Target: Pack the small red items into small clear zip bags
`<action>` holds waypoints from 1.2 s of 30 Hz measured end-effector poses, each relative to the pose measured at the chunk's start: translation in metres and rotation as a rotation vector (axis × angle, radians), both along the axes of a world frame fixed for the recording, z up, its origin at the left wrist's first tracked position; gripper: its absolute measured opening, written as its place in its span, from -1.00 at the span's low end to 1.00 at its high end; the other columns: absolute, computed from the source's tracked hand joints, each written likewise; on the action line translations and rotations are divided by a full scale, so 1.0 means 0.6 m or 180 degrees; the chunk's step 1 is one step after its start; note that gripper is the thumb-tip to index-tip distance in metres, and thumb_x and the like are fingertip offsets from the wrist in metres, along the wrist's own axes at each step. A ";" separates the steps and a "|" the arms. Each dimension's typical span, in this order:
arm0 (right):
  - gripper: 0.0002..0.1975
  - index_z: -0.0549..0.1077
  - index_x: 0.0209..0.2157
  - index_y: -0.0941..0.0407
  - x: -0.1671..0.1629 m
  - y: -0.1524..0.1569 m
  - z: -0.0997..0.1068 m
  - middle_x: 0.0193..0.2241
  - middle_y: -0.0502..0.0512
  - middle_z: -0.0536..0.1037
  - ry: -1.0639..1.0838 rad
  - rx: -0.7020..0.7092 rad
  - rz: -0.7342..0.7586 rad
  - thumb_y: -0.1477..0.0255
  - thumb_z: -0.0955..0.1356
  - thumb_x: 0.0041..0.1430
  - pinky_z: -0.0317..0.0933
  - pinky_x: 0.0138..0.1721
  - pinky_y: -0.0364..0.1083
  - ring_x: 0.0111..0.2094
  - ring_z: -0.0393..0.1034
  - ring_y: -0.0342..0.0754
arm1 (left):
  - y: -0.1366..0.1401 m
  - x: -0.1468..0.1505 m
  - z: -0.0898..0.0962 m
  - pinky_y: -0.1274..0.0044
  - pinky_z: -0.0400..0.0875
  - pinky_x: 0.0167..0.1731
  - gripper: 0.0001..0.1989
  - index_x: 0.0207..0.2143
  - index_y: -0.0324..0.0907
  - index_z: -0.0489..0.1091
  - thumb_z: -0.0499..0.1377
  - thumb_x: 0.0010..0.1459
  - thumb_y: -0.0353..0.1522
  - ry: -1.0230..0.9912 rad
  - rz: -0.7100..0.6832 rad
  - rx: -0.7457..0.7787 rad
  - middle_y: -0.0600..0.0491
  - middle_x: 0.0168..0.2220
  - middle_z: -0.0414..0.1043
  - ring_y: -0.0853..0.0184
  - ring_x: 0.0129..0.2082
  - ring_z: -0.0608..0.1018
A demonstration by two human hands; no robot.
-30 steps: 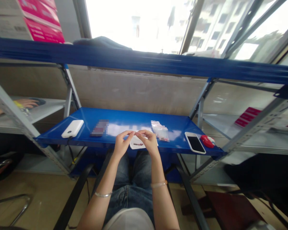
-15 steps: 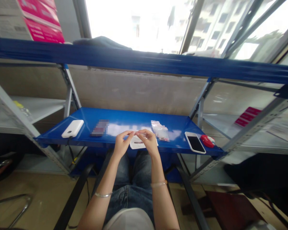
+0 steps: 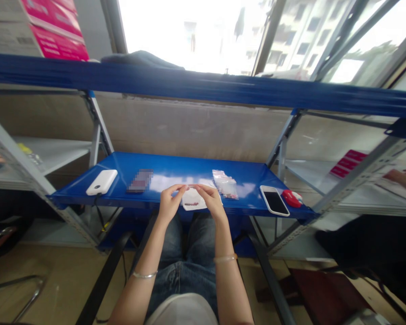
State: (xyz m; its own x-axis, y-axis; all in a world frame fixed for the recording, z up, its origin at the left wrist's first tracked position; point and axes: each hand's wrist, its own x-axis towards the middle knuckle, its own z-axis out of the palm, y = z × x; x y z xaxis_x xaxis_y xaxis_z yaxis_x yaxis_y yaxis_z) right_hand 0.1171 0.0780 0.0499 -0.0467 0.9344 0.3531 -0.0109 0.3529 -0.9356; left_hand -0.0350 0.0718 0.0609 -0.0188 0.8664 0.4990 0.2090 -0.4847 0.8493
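"Status on the left hand (image 3: 169,204)?"

"From my remote seat I'm seeing it hovering over the front edge of the desk (image 3: 176,161), thumb and forefinger pressing together in a pinch. Whatever they're gripping is too small for me to tell."

"And the right hand (image 3: 214,201)?"

"It's mirroring the left: same pinch, its tips sitting just beside the left ones. I'm suspecting something thin is running between the two, but I'm not certain."

"Where are the dark bits (image 3: 191,204) lying?"

"They're resting on the white sheet (image 3: 193,197), partly under the hands, at the middle of the front edge. A clear bag (image 3: 225,184) is lying beyond the right hand, and the phone (image 3: 274,201) is resting near the front right corner."

"Which step are you calling this?"

"I'm judging it fine fingertip work, both hands sharing one small item while the bits are waiting on the sheet."

"And what is the next move calling for?"

"By my reckoning, it's calling for one hand anchoring while the other is making small adjustments. I'd be working over the sheet, so anything slipping is landing there."
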 end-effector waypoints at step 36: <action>-0.46 0.28 0.11 0.19 0.153 0.017 -0.090 -0.15 0.29 0.50 -0.2201 -0.1193 -0.3158 0.52 0.21 0.05 0.08 -0.05 0.11 -0.05 0.27 0.20 | 0.054 -0.008 -0.124 0.03 -0.26 0.16 -0.77 -0.15 -0.04 0.42 0.10 0.14 -0.37 0.2348 0.0415 -0.0199 -0.05 -0.01 0.46 0.12 0.10 0.37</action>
State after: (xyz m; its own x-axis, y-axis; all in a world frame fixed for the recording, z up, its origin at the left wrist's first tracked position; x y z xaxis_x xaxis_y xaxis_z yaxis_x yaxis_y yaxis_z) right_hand 0.2089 0.0881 -0.0039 0.6607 0.7106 0.2419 0.6354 -0.3578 -0.6843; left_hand -0.0398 0.1041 -0.0135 0.1971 0.9071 0.3719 0.7869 -0.3727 0.4919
